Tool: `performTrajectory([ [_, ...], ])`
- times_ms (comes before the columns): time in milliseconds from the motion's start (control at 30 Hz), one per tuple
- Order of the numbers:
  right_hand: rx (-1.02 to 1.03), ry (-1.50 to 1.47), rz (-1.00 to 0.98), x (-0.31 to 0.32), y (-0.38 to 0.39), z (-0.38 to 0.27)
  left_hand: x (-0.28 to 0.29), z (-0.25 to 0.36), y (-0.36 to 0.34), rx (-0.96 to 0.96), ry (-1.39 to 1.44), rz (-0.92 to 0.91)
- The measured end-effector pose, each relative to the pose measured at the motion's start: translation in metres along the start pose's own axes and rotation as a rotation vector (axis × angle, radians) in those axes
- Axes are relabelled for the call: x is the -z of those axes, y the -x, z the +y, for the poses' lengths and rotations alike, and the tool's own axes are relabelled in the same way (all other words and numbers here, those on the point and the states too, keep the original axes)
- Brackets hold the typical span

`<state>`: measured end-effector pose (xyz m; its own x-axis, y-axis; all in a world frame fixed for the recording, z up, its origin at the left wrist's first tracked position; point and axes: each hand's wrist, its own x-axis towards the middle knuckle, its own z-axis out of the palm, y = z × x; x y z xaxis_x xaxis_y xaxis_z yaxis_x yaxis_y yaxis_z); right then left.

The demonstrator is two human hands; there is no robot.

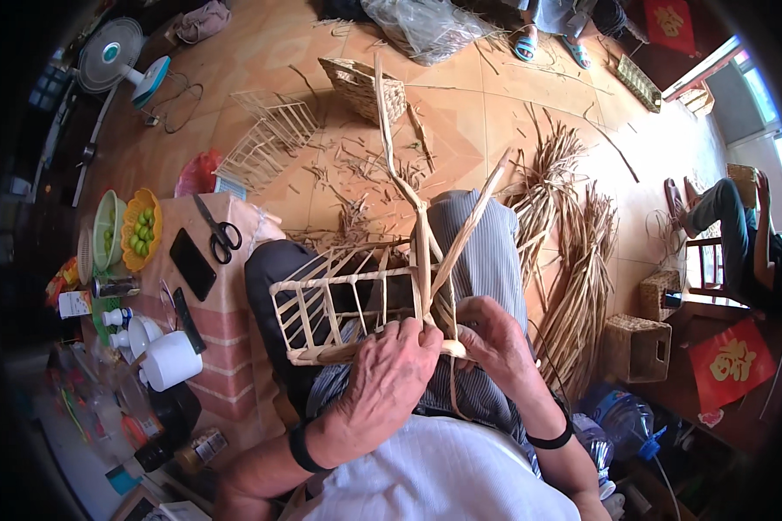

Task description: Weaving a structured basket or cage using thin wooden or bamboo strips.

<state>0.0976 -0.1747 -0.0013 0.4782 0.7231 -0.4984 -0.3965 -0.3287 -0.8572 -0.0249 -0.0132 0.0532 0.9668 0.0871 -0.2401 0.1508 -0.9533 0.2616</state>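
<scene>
An open basket frame [321, 355] of pale wooden rails and thin sticks lies tilted across my lap. Long dried plant strands [423, 252] cross at its right end and stick up away from me; one slants to the right. My left hand [395, 369] is closed over the frame's near right corner, fingers pressed on the strands there. Just right of it, my right hand [495, 339] pinches a strand at the same corner, beside a rounded stick end [453, 347]. A thin strand hangs down between the hands. The fingertips are partly hidden.
Bundles of dried stalks [573, 260] lie right of my knee. Ahead stand a woven basket [356, 82] and another bare frame [274, 139] among scraps. The left table [226, 330] holds scissors [224, 239], a phone [193, 264] and fruit bowls. Other people sit at the right and far side.
</scene>
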Motion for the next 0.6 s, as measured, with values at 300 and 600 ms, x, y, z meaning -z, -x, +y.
performTrajectory([
  [300,-0.063,-0.271,-0.073,-0.006,-0.032,0.012,-0.001,-0.008,0.004,-0.049,0.242,0.079],
  [600,0.223,0.043,0.064,-0.008,-0.018,-0.007,0.002,-0.011,0.01,-0.149,0.171,0.093],
])
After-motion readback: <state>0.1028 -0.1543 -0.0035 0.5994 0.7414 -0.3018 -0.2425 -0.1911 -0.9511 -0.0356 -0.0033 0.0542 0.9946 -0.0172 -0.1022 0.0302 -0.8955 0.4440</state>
